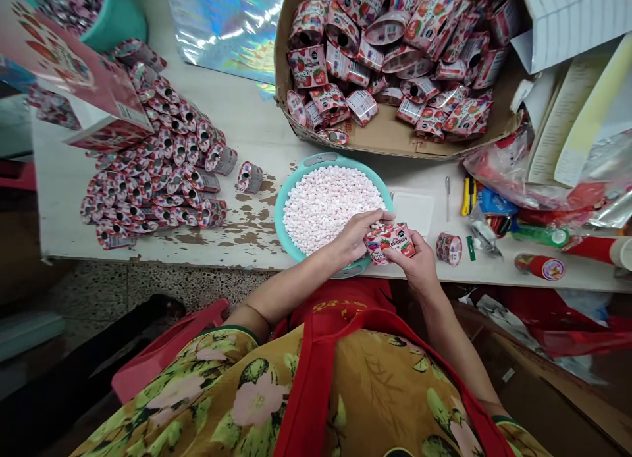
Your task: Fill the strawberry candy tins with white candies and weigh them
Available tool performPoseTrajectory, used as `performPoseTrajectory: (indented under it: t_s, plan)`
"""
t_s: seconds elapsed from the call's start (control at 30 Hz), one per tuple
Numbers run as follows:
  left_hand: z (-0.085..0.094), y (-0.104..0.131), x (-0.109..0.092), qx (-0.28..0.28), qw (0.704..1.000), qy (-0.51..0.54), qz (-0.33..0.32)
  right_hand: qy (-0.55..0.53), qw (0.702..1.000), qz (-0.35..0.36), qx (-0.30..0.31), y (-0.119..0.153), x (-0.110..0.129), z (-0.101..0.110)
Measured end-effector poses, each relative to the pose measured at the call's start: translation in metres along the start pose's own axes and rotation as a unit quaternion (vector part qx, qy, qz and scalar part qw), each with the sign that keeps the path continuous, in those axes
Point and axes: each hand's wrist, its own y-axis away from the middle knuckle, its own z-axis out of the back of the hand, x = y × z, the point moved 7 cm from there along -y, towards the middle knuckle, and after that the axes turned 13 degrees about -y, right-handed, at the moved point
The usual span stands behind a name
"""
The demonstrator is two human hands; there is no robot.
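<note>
Over the right edge of a teal basin (282,236) full of small pale candies (330,203), my right hand (417,263) grips a red and pink strawberry-print packet (390,241). My left hand (358,236) is at the packet's left side, its fingers curled together with some pale candies by the fingertips. A single similar packet (449,249) stands on the table to the right of my right hand. Another one (249,178) lies left of the basin.
A cardboard box (405,131) of packets is behind the basin. Many packets (168,161) are stacked at left, near a teal bucket (118,22). At right lie a yellow cutter (466,197), papers (567,114), plastic bags and a red tube (536,265). The table (247,246) has peeling paint.
</note>
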Motion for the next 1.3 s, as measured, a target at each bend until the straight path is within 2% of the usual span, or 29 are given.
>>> performPoseTrajectory:
  t_s: [0.1,0.17,0.2,0.23,0.3,0.33,0.37,0.47,0.57,0.63,0.67,0.73,0.8,0.87,0.93,0.97,1.03,1.07,1.13,1.2,1.23,1.27,1.3]
  plan:
    - [0.008,0.001,-0.008,-0.007,0.998,-0.065,-0.021,-0.045,0.999,0.016,-0.002,-0.003,-0.008,0.004]
    - [0.025,0.002,-0.025,-0.041,0.976,-0.194,-0.095,-0.082,0.996,0.041,-0.022,-0.008,-0.012,0.015]
    - [0.033,0.005,-0.036,-0.063,0.944,-0.289,-0.150,-0.091,0.993,0.058,-0.041,-0.012,-0.014,0.023]
    - [0.041,0.008,-0.048,-0.087,0.894,-0.389,-0.206,-0.090,0.991,0.079,-0.067,-0.018,-0.015,0.033]
    - [0.055,0.015,-0.064,-0.132,0.768,-0.555,-0.292,-0.057,0.983,0.122,-0.129,-0.032,-0.017,0.057]
    - [0.061,0.017,-0.069,-0.148,0.714,-0.607,-0.316,-0.030,0.977,0.140,-0.156,-0.040,-0.018,0.068]
    - [0.065,0.018,-0.073,-0.162,0.674,-0.638,-0.335,0.001,0.972,0.153,-0.176,-0.049,-0.020,0.078]
    - [0.063,0.019,-0.092,-0.185,0.599,-0.672,-0.395,0.117,0.955,0.176,-0.210,-0.076,-0.026,0.097]
    - [0.040,0.004,-0.132,-0.222,0.511,-0.707,-0.436,0.200,0.933,0.188,-0.231,-0.090,-0.030,0.102]
    - [0.025,-0.025,-0.166,-0.245,0.447,-0.759,-0.404,0.207,0.931,0.194,-0.227,-0.089,-0.029,0.101]
    - [0.021,-0.045,-0.182,-0.245,0.415,-0.800,-0.359,0.205,0.932,0.199,-0.222,-0.084,-0.027,0.100]
    - [0.025,-0.092,-0.203,-0.198,0.356,-0.886,-0.223,0.194,0.932,0.218,-0.216,-0.070,-0.020,0.102]
    - [0.040,-0.131,-0.211,-0.135,0.320,-0.933,-0.093,0.179,0.928,0.240,-0.223,-0.051,-0.010,0.109]
    - [0.055,-0.156,-0.215,-0.115,0.294,-0.948,-0.026,0.155,0.926,0.252,-0.236,-0.034,-0.002,0.122]
    - [0.064,-0.166,-0.219,-0.129,0.272,-0.954,-0.012,0.128,0.926,0.253,-0.249,-0.022,0.002,0.136]
    - [0.065,-0.167,-0.221,-0.138,0.267,-0.954,-0.013,0.115,0.926,0.253,-0.254,-0.016,0.004,0.143]
    - [0.057,-0.157,-0.227,-0.165,0.281,-0.944,-0.045,0.097,0.923,0.264,-0.262,-0.007,0.010,0.150]
    - [0.048,-0.145,-0.231,-0.189,0.297,-0.932,-0.081,0.093,0.920,0.274,-0.265,-0.001,0.014,0.150]
    - [0.023,-0.106,-0.235,-0.244,0.338,-0.891,-0.181,0.096,0.913,0.300,-0.258,0.009,0.027,0.137]
    - [-0.005,-0.054,-0.221,-0.261,0.373,-0.845,-0.283,0.109,0.915,0.326,-0.212,0.019,0.043,0.106]
    - [-0.018,-0.029,-0.202,-0.227,0.385,-0.838,-0.314,0.119,0.920,0.333,-0.169,0.022,0.049,0.084]
    - [-0.029,-0.006,-0.177,-0.164,0.397,-0.842,-0.326,0.129,0.928,0.329,-0.116,0.025,0.053,0.059]
    - [-0.037,0.012,-0.145,-0.072,0.415,-0.852,-0.312,0.138,0.938,0.312,-0.058,0.028,0.053,0.034]
